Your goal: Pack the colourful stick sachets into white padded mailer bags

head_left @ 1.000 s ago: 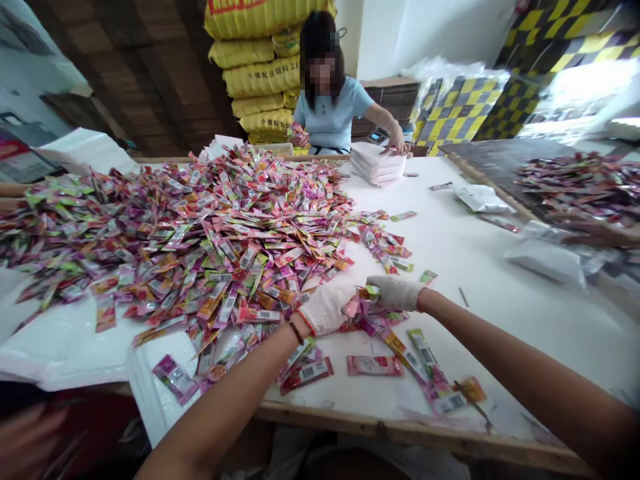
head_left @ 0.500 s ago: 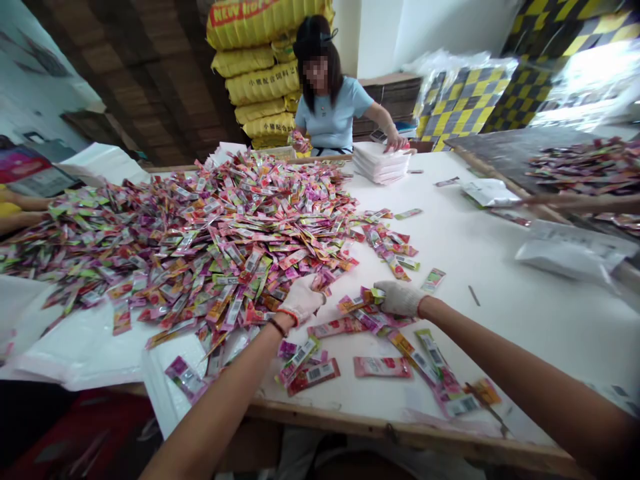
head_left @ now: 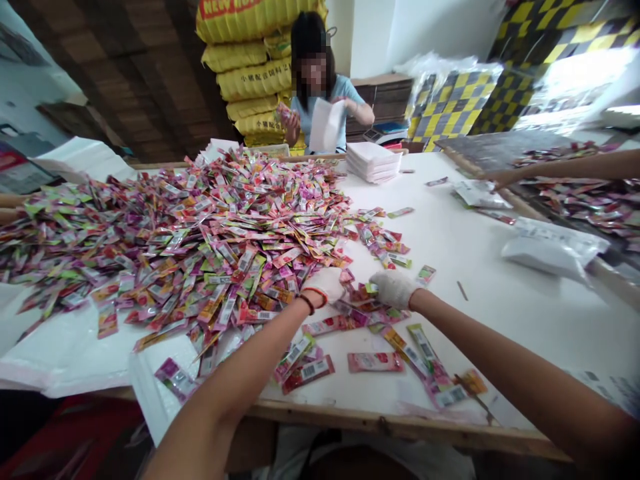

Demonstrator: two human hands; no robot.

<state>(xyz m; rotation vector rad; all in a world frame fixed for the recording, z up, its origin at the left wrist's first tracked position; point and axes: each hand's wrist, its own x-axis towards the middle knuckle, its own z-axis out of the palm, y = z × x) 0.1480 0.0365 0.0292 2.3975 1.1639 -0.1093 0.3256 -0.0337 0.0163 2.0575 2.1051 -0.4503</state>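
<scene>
My left hand (head_left: 325,285), in a white glove with an orange cuff, is closed on a few small stick sachets (head_left: 347,275) at the right edge of a large heap. My right hand (head_left: 393,289), also gloved, has its fingers closed round the end of a small bunch of sachets (head_left: 361,293). The bunch lies between the two hands, low over the white table (head_left: 430,220). My fingertips are partly hidden, so how many sachets each hand grips cannot be seen. Closer to me, a pink sachet (head_left: 375,362) lies flat.
The sachet heap (head_left: 220,220) covers the table's left side. Across from me a person (head_left: 320,100) holds a white bag (head_left: 326,125) beside a stack of white bags (head_left: 373,162). Another person's arm (head_left: 560,165) reaches in from the right, above filled white packages (head_left: 553,247).
My left hand has moved right, towards my right hand, bringing sachets together with the bunch. The person opposite has lifted a white bag off the stack.
</scene>
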